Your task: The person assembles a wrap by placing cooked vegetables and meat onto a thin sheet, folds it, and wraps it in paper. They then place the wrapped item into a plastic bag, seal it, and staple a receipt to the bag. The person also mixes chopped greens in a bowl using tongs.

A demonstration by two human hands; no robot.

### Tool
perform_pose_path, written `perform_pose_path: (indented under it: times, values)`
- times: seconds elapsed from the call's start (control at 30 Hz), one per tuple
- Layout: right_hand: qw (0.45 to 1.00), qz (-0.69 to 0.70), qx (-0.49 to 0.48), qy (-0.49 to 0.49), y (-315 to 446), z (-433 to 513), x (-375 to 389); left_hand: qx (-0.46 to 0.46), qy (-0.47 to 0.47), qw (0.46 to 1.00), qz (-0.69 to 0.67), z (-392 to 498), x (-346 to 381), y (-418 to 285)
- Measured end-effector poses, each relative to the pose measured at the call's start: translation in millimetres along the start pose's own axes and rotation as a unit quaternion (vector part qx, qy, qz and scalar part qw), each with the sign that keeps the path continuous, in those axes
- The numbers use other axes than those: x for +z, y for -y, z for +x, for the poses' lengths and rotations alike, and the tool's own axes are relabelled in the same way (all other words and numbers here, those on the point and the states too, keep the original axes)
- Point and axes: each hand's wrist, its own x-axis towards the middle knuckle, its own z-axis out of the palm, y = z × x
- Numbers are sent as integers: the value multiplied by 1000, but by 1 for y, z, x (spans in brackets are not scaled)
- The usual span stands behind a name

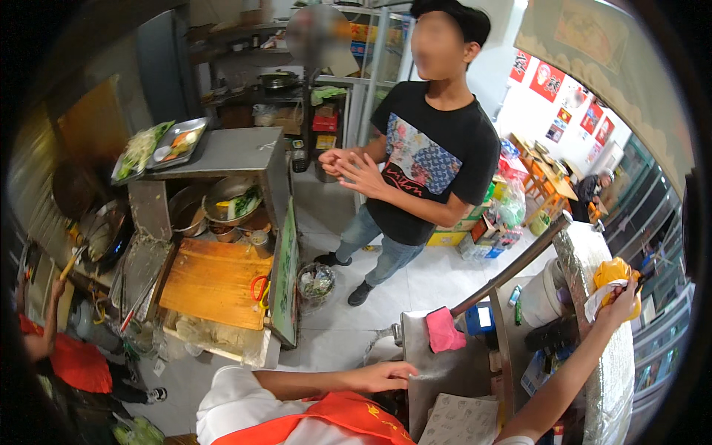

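Note:
My right hand (620,303) is stretched out to the right, closed on a yellow cloth (614,275) with something white beside it, over the foil-covered ledge (603,356). Near my red apron (356,414), my left hand (392,376) is held with bent fingers at the left edge of a metal counter (450,378); nothing shows in it. A pink cloth (445,330) lies on that counter's far edge, close to a blue device with a small screen (481,318). Printed paper sheets (459,420) rest on the counter's near part.
A person in a black T-shirt (434,150) stands ahead. At left are a wooden cutting board (214,281), red-handled scissors (259,289) and a co-worker in red (80,361) by a wok (103,233). A bin with a plastic liner (316,280) stands on the floor.

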Motion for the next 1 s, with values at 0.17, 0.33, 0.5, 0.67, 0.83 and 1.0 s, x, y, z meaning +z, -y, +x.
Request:
perform_pose_path:
  times: [0.17,0.33,0.5,0.67,0.83,1.0]
  values:
    - [977,-51,-203,-27,34,-98,16,1,-176,984,-9,-49,2,10]
    - [927,2,-254,275,129,-341,49,-38,-309,950,-8,-94,36,0]
    - [656,357,-255,614,176,-424,-3,-22,-309,948,79,-115,87,22]
    - [456,551,-80,694,198,-482,-31,-67,-346,934,56,-182,114,8]
    - [388,581,15,715,201,-527,-16,-31,-457,887,-58,-239,97,23]
    - [345,579,68,736,204,-585,25,-8,-470,881,-54,-300,62,14]
